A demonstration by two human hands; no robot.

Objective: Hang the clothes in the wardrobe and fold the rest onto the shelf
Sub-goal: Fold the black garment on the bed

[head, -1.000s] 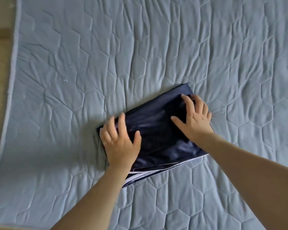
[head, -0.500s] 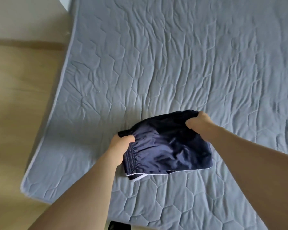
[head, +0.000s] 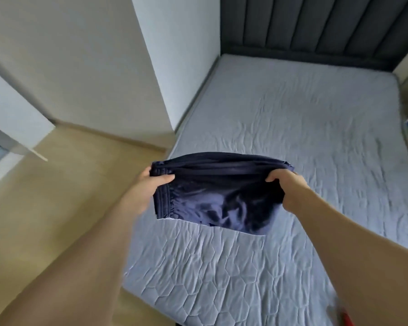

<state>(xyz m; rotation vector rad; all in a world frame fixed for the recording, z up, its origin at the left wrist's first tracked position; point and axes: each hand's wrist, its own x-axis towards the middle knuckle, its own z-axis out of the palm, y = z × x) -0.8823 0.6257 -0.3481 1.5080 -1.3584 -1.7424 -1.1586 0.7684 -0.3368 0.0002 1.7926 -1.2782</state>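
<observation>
Evidently the folding is finished and the carry to the shelf is what's in hand: the folded navy shorts [head: 212, 196] hang in the air between both hands, lifted clear of the quilted mattress [head: 304, 137] below. The left hand [head: 149, 187] pinches the elastic-waistband end, thumb on top and fingers curled beneath, and the right hand [head: 290, 191] grips the opposite end with fingers wrapped tight. Neither wardrobe nor shelf shows, so I'd say the next move needs a turn away while keeping both pinches level, lest the slippery fabric unfold.
</observation>
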